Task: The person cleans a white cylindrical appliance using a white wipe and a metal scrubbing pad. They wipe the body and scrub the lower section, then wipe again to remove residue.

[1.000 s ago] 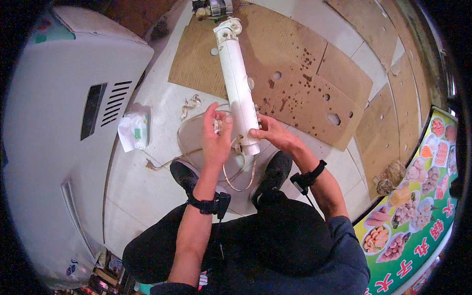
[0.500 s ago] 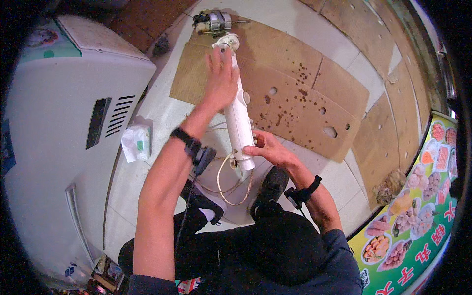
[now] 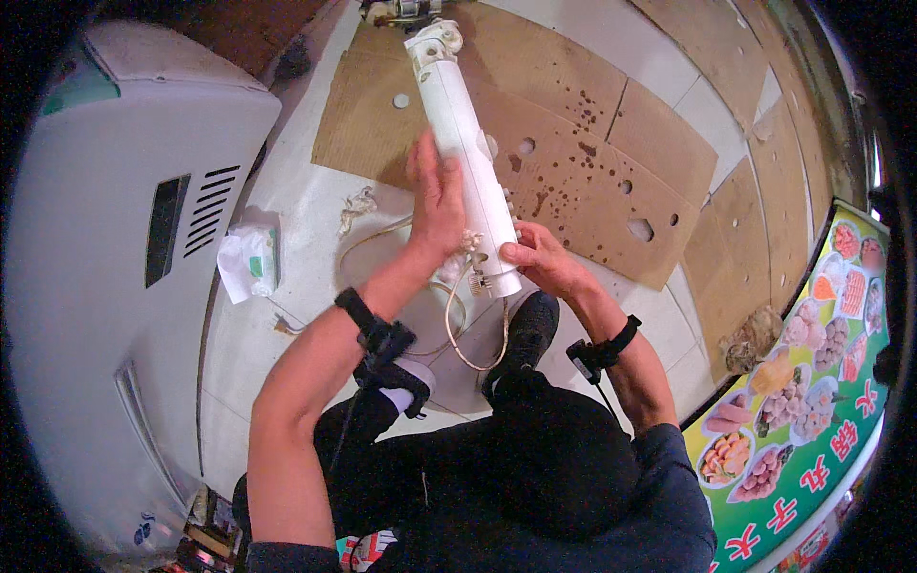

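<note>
A long white plastic fan column [image 3: 466, 143] with knobs on its right side slants up and away from me. My right hand [image 3: 549, 260] grips its near end, thumb on top and fingers around the right side. Along the column's left side lies my left hand [image 3: 437, 201], fingers stretched out and seemingly touching it. A pale cord [image 3: 449, 329] loops from the near end down between my feet. At the far end sits a white bracket-like joint [image 3: 435, 43]. Beyond it, a metal motor [image 3: 401, 10] is partly cut off by the frame's upper edge.
Flattened brown cardboard [image 3: 573, 124] with dark stains covers part of the tiled floor. A white appliance [image 3: 105, 248] stands at left, with a tissue pack [image 3: 256, 263] beside it. At right is a food-picture panel [image 3: 802, 411]. My shoe [image 3: 530, 329] is below the column.
My left hand has slid from the column's far end down to its middle. The column's far end now leans further left, and its near end has shifted right and up. My right hand still grips it.
</note>
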`<state>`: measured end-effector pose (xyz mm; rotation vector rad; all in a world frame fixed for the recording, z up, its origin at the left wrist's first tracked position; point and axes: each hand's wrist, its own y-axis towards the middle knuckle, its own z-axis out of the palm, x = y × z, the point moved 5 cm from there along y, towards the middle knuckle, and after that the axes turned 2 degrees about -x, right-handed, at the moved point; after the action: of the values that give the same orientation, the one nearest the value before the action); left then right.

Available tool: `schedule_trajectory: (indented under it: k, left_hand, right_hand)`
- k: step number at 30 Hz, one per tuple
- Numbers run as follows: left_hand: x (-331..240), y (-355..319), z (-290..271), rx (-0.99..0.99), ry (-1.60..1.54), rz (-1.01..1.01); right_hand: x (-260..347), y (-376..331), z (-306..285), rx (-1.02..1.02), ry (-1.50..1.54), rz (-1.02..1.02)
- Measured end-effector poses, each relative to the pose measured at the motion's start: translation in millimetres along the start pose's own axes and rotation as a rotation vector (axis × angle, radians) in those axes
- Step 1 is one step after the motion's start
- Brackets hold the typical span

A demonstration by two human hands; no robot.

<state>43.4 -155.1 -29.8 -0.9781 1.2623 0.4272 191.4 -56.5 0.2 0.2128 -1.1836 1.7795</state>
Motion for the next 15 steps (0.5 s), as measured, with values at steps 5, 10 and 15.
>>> schedule_trajectory:
  k: [5,10,15]
  left_hand:
    - [0,-54,-10,0.02,-0.865,-0.523]
    - [-15,-79,-51,0.111,-0.397,-0.566]
    - [-18,-62,-99,-0.033,-0.276,-0.53]
  right_hand:
    - [-11,9,6,0.009,0.01,-0.057]
    - [-14,13,9,0.026,0.057,-0.105]
    - [24,-13,-29,-0.153,-0.043,0.035]
